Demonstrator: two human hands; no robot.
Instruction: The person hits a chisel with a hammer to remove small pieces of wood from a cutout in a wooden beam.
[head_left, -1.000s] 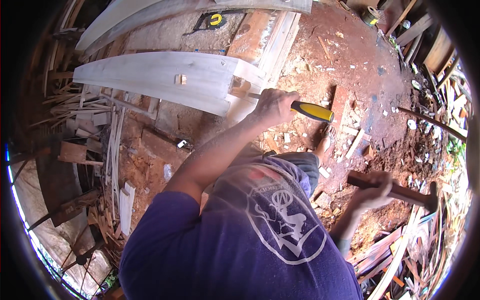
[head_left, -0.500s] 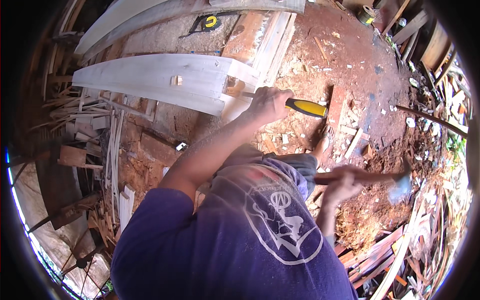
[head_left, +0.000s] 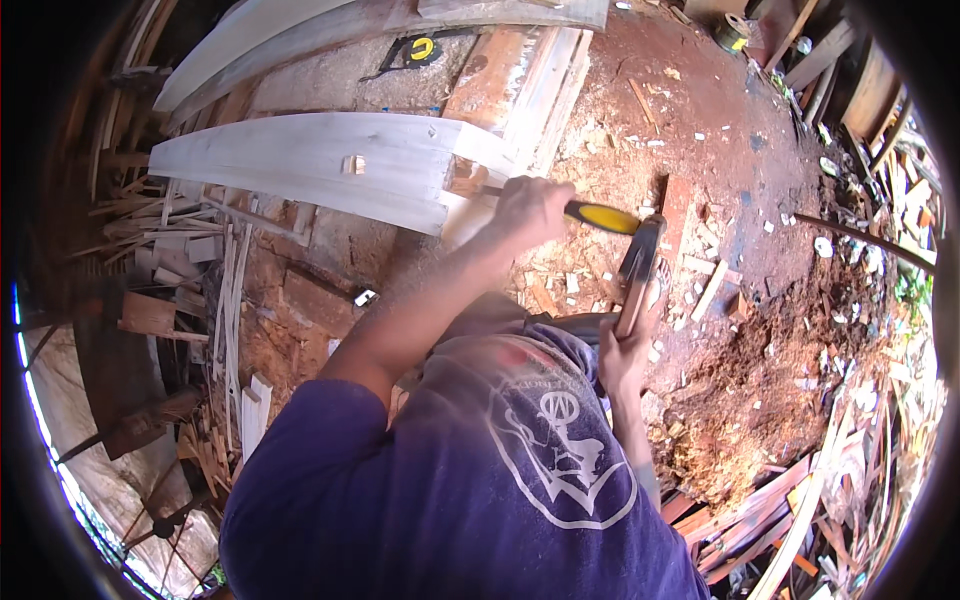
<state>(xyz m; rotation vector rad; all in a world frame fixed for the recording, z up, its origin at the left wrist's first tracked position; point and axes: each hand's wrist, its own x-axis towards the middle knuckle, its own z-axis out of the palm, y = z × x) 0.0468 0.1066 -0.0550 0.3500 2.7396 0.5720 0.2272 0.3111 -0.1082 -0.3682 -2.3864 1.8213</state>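
Observation:
My left hand (head_left: 533,210) is wrapped round a chisel with a yellow and black handle (head_left: 604,217). Its metal blade points left into the notched end of a long pale timber beam (head_left: 300,155); the very tip is hard to make out. In my right hand (head_left: 622,365) is a hammer (head_left: 643,250) with a wooden handle. The hammer head is at the butt end of the chisel handle, apparently touching it. A small wood chip (head_left: 353,165) lies on top of the beam.
A black and yellow tape measure (head_left: 421,48) lies beyond the beam, near another pale beam (head_left: 300,50). Wood chips and a reddish board (head_left: 677,205) are on the dirt floor. Scrap strips pile up at left and lower right. A thin rod (head_left: 865,240) juts in from the right.
My right hand has swung the hammer leftward, from out at the right to the chisel's butt end. My left hand and the chisel have barely moved.

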